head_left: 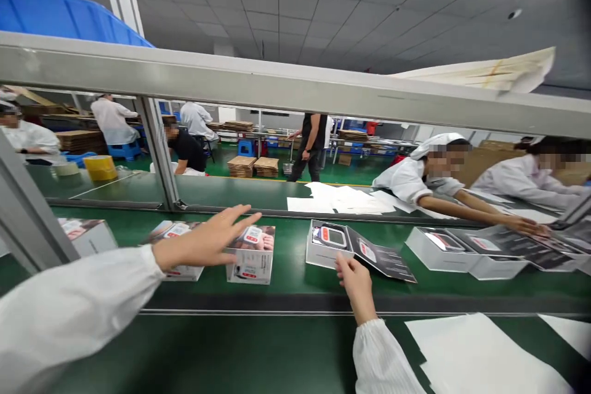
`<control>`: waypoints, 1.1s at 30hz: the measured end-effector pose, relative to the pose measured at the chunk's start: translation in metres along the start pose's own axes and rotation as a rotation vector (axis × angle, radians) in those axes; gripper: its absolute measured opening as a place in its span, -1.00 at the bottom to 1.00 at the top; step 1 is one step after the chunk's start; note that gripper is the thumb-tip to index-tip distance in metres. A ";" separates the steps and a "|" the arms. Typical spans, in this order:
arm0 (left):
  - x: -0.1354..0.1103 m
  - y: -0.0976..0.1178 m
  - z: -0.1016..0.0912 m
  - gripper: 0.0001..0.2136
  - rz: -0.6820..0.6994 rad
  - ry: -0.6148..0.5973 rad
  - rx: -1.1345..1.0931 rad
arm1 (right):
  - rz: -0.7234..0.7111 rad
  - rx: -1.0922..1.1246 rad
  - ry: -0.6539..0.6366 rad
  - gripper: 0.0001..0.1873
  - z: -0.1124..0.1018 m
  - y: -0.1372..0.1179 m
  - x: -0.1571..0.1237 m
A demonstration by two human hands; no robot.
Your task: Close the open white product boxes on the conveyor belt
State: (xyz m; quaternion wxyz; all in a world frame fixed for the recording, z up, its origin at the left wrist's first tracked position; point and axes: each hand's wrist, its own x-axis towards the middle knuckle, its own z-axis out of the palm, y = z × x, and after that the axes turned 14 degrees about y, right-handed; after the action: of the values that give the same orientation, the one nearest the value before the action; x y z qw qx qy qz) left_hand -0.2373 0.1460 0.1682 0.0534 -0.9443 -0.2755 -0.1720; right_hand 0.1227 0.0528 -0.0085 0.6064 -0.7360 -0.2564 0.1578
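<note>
At left on green counter (290, 258), closed printed box (92, 238). Next, second closed box (187, 274), partly hidden behind left hand (210, 240). Left fingers spread wide, holding nothing, over left side of third closed box (250, 268); contact unclear. Farther right, open box (323, 255) with monitor (330, 236) inside, flap (383, 258) folded out to right. Right hand (356, 286) at its near side, fingers curled; cannot tell whether gripping box. Beyond to right, more open boxes (438, 255); over them, co-worker's hands (526, 225). Nearer, at right, loose white sheets (484, 351).
</note>
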 end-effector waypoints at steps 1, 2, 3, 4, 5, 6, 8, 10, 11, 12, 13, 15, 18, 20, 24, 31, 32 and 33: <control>0.006 0.021 0.010 -0.15 0.033 0.065 -0.053 | 0.073 0.004 0.097 -0.42 -0.007 0.007 0.007; 0.011 0.043 0.023 -0.19 0.057 0.115 -0.105 | 0.134 0.031 0.166 -0.40 -0.011 0.014 0.014; 0.016 0.064 0.038 -0.21 0.063 0.158 -0.159 | 0.181 0.080 0.209 -0.38 -0.013 0.019 0.020; 0.021 0.084 0.055 -0.21 0.066 0.183 -0.225 | 0.214 0.142 0.229 -0.37 -0.012 0.022 0.026; 0.027 0.101 0.074 -0.21 0.058 0.179 -0.297 | 0.234 0.205 0.235 -0.36 -0.010 0.023 0.032; 0.032 0.115 0.093 -0.20 0.019 0.186 -0.366 | 0.246 0.256 0.232 -0.36 -0.006 0.023 0.038; 0.043 0.133 0.129 -0.20 -0.125 0.233 -0.478 | 0.260 0.315 0.221 -0.37 0.003 0.019 0.047; 0.053 0.139 0.158 -0.20 -0.328 0.341 -0.564 | 0.268 0.343 0.228 -0.38 0.013 0.013 0.053; 0.057 0.138 0.168 -0.20 -0.428 0.411 -0.592 | 0.260 0.354 0.245 -0.37 0.018 0.010 0.054; 0.059 0.136 0.174 -0.21 -0.514 0.483 -0.609 | 0.239 0.363 0.269 -0.35 0.022 0.007 0.053; 0.061 0.133 0.177 -0.22 -0.582 0.554 -0.610 | 0.200 0.365 0.295 -0.32 0.025 0.004 0.051; 0.061 0.127 0.177 -0.25 -0.652 0.698 -0.561 | 0.077 0.330 0.317 -0.26 0.030 0.000 0.043; 0.057 0.122 0.169 -0.27 -0.621 0.932 -0.370 | -0.157 0.203 0.252 -0.32 0.034 -0.003 0.025; 0.052 0.122 0.167 -0.25 -0.518 1.041 -0.227 | -0.325 0.094 0.204 -0.43 0.034 -0.004 0.013; 0.048 0.121 0.173 -0.21 -0.351 0.915 -0.093 | -0.544 -0.111 0.121 -0.57 0.035 -0.009 -0.006; 0.052 0.090 0.219 -0.32 -0.440 0.591 -0.528 | -0.362 0.104 -0.107 -0.57 0.053 -0.018 -0.022; 0.051 0.085 0.224 -0.31 -0.477 0.613 -0.582 | -0.341 0.126 -0.115 -0.54 0.055 -0.017 -0.022; 0.050 0.082 0.227 -0.31 -0.482 0.626 -0.620 | -0.327 0.142 -0.110 -0.51 0.056 -0.016 -0.021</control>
State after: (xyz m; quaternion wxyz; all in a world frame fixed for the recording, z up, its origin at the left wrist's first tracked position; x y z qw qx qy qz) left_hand -0.0865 0.1469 -0.0264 -0.1909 -0.7285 -0.3924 -0.5281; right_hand 0.0723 0.0888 -0.0066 0.6594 -0.6303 -0.3934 0.1147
